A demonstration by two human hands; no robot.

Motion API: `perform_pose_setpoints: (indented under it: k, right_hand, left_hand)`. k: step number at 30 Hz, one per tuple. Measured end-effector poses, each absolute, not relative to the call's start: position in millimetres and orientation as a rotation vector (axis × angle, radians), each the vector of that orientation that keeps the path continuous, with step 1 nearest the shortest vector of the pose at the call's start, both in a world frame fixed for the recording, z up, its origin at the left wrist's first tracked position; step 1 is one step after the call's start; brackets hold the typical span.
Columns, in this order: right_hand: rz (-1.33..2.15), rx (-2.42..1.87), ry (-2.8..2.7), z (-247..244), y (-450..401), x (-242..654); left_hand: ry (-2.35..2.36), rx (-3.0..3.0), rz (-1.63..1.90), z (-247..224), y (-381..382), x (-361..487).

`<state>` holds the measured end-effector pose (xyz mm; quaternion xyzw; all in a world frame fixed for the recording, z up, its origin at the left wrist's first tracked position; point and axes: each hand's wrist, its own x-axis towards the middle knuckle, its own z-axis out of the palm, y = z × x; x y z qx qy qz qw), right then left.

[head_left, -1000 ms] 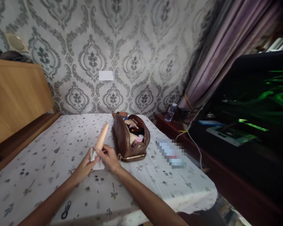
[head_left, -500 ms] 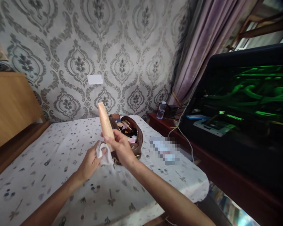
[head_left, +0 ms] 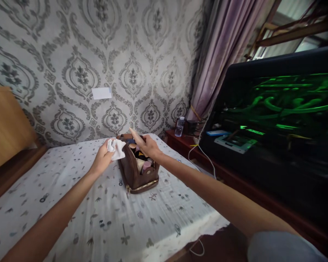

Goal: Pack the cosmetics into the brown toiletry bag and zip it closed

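A brown makeup bag [head_left: 149, 182] with a gold zip stands open on the patterned bed sheet, several cosmetics inside it, including a pink-capped item [head_left: 147, 166]. Over the bag's far right side, my right hand [head_left: 151, 147] is closed around a long beige tube [head_left: 136, 137], whose tapered end points up and left. The tube's lower part is hidden by my fingers. To the left of the bag, my left hand [head_left: 101, 158] pinches a crumpled white cloth [head_left: 116, 149] close to the bag's upper edge.
The white sheet [head_left: 98, 218] has small printed figures. A clear bottle [head_left: 179, 126] stands on a dark red ledge at the right, near a white cable [head_left: 211, 162]. A large black computer case [head_left: 276, 174] with green light fills the right side. A wooden cabinet [head_left: 9, 127] is at the left.
My right hand has carried the beige tube away from the cloth, up and over the bag. My left hand has moved up and left with the cloth. The view has shifted slightly right.
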<state>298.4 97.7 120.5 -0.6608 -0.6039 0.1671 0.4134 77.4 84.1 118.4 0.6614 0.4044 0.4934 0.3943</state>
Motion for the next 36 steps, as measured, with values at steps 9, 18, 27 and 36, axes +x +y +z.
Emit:
perform_pose_setpoints:
  k: [9, 18, 27, 36]
  right_hand:
    - [0.315, -1.884, -1.797, 119, 121, 298]
    - [0.323, -1.799, -1.899, 121, 114, 307]
    - [0.426, -1.79, -1.987, 139, 96, 311]
    - [0.389, -1.731, -2.01, 139, 87, 308]
  left_hand:
    - [1.056, 1.738, 1.185, 106, 91, 72]
    - [1.024, 2.217, 1.19, 124, 119, 89]
    - [1.293, 2.663, 0.584, 145, 132, 119]
    - [1.27, 2.579, 0.66, 135, 147, 119]
